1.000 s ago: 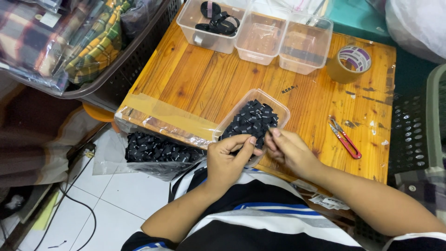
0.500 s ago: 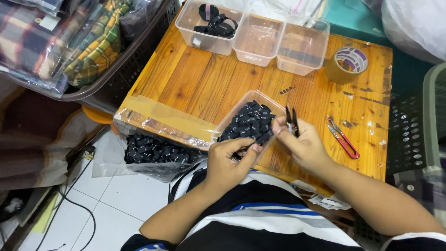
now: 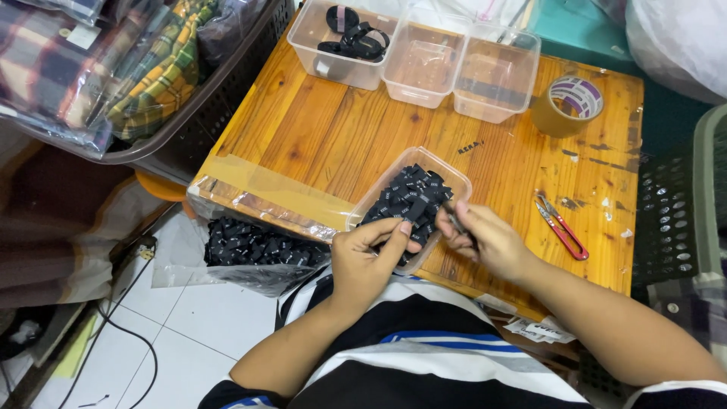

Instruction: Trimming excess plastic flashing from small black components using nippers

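Far left, a basket [image 3: 189, 113] of plaid cloth sits beside the wooden table [image 3: 326, 129]; below its edge, a clear bag of black labels [image 3: 250, 246]; the left hand [image 3: 371, 261] pinches one black label at the near rim of the clear tub [image 3: 371, 201] of labels; the right hand [image 3: 488, 238] grips a small metal tool, fingers closed; red snips [image 3: 562, 227] lie just right.

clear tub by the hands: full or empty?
Full: the clear tub is heaped with small black folded labels; left hand and right hand at its near edge.
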